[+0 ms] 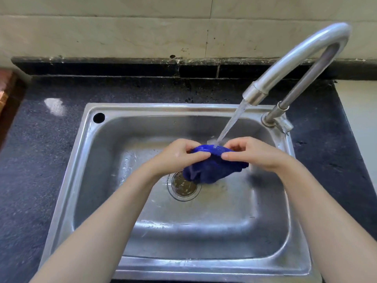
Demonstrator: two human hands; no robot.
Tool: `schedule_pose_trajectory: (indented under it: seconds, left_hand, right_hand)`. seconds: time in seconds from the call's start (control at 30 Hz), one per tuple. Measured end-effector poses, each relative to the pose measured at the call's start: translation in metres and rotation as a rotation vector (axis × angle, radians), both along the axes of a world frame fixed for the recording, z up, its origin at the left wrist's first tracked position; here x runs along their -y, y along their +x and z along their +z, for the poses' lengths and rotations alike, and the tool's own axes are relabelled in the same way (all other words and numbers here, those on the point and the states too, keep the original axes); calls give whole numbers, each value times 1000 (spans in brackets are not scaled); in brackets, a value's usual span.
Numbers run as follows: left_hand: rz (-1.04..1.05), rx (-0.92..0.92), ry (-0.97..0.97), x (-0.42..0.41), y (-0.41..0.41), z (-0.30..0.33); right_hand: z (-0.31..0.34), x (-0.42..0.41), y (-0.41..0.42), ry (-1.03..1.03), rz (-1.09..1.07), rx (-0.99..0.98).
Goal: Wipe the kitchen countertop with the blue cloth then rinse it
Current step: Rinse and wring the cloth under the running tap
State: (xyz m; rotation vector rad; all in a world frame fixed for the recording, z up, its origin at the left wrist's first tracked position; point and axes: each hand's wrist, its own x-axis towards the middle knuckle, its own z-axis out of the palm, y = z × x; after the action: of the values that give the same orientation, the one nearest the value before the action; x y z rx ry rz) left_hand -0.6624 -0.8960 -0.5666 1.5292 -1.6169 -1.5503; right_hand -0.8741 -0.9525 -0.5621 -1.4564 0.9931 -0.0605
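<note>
Dark speckled stone: my desk [40, 160] runs round the basin, with a bright glare patch on its left part.
Sink [67, 180]: steel, set into the desk, wet inside, with a round hole in its far-left corner.
Left hand [179, 154]: I hold it over the middle of the sink, thumb and curled fingers pinching the left end of the cloth.
Drain [183, 186]: a round strainer in the sink floor, just below my left hand, its right edge hidden by the cloth.
Blue cloth [214, 168]: bunched and soaked, stretched between my hands above the drain, its lower folds hanging down.
Water [230, 125]: a slanting stream falls onto the top of the cloth.
Right hand [251, 154]: I grip the cloth's right end, thumb on top and fingers curled round it.
Faucet [295, 58]: a curved steel spout rising from the sink's far-right corner, its mouth above the cloth.
</note>
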Motion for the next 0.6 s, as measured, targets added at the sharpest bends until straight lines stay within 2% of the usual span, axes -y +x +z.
schedule_pose_trajectory:
  seconds: [0.07, 0.13, 0.2, 0.3, 0.37, 0.43, 0.5, 0.53, 0.6]
  left_hand:
    - [71, -138, 87, -5, -2, 6]
    - [249, -304, 188, -11, -6, 4]
    - [448, -478, 296, -18, -10, -7]
    - [713, -695, 609, -18, -16, -29]
    - [803, -721, 710, -17, -29, -37]
    - [892, -762, 668, -15, -47, -40]
    - [1033, -670, 535, -13, -68, -38]
    - [1080, -601, 501, -8, -71, -34]
    - [1015, -625, 513, -10, -85, -31]
  right_hand:
    - [-19, -4, -7, 106, 130, -72]
    - [-34, -9, -11, 133, 131, -143]
    - [-45, -12, -15, 135, -94, -47]
    - [-43, -25, 5, 227, -535, 386]
    - [-34, -45, 37, 113, -693, 451]
    - [-27, -69, 72, -147, -600, 307]
    - [-31, -81, 92, -454, -481, 74]
    - [-35, -75, 93, -576, -500, -63]
    - [-48, -47, 84, -586, -601, -289]
